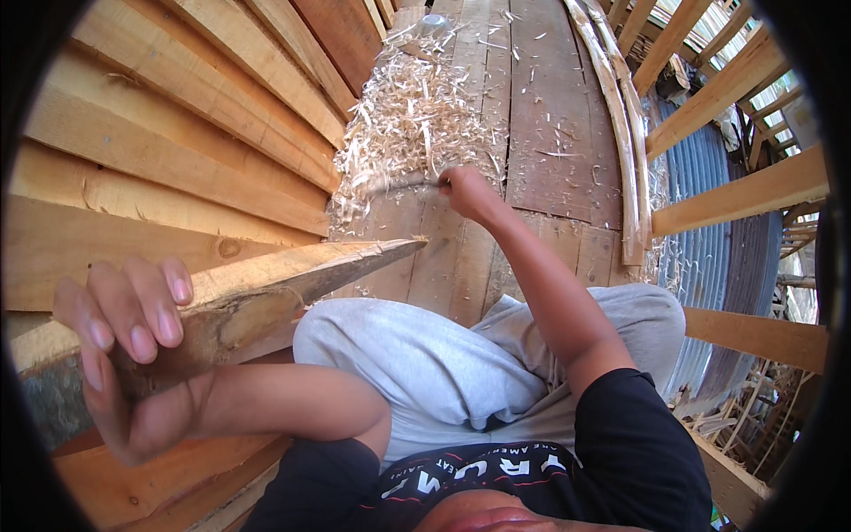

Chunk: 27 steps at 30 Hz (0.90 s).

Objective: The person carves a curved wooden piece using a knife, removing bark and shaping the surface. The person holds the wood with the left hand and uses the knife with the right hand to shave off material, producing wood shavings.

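Plank flooring (pixel 563 177) runs up the middle of the frame, flanked by a board wall (pixel 177 142) at the left and open railings (pixel 740 191) at the right. One long timber (pixel 257 306) slants from the lower left toward the centre, its tapered end above the flooring. Over its left part the left hand (pixel 133 328) has its fingers curled, gripping it, fingertips on the near side. Near the centre, the right hand (pixel 470 191) is closed round one slim dark tool (pixel 403 184), likely a knife, blurred and pointing left, apart from the timber. Shaving the timber down looks to be the step in hand; judging from the pose, the next stroke calls for a steady left grip and the tool brought onto the timber. Beyond the tool lies one heap of curled shavings (pixel 412 115), the pieces too many to count. Farther out are one clear container (pixel 433 25) at the top edge, two pale strips (pixel 632 226) along the upper right, and corrugated sheeting (pixel 709 177) past the railings.
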Each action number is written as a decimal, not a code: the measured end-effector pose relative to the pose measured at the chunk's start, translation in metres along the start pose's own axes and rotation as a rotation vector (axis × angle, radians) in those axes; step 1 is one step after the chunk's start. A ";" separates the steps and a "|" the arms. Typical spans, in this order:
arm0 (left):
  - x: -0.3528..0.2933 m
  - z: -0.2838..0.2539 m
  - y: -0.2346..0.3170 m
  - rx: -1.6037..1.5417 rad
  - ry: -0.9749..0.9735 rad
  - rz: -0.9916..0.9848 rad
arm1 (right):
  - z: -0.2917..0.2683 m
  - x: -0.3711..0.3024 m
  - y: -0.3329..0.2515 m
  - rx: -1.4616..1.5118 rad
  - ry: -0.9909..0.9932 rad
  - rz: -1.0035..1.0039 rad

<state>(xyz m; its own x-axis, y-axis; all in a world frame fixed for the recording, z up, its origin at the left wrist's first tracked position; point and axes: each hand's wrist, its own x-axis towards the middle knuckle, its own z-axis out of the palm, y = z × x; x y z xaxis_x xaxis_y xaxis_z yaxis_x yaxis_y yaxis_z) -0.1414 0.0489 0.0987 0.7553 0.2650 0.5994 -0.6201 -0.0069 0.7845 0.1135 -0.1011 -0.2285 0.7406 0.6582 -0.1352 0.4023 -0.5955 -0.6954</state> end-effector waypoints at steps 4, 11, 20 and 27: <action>-0.004 -0.004 0.005 0.007 0.018 0.001 | -0.026 -0.001 -0.016 -0.114 0.011 0.003; -0.002 -0.003 -0.001 0.020 0.073 0.004 | 0.005 -0.006 -0.014 0.009 -0.259 -0.188; -0.003 -0.006 -0.001 0.036 0.095 0.010 | -0.028 -0.004 -0.028 -0.113 -0.113 -0.039; 0.004 -0.001 -0.008 0.029 0.062 0.000 | 0.017 0.003 -0.002 0.017 -0.114 -0.028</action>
<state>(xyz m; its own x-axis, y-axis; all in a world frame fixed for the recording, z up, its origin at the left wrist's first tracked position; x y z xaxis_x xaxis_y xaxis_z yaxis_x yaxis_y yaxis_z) -0.1339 0.0514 0.0949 0.7400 0.3241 0.5894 -0.6133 -0.0347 0.7891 0.1053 -0.0902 -0.2397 0.6626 0.7234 -0.1943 0.4125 -0.5690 -0.7114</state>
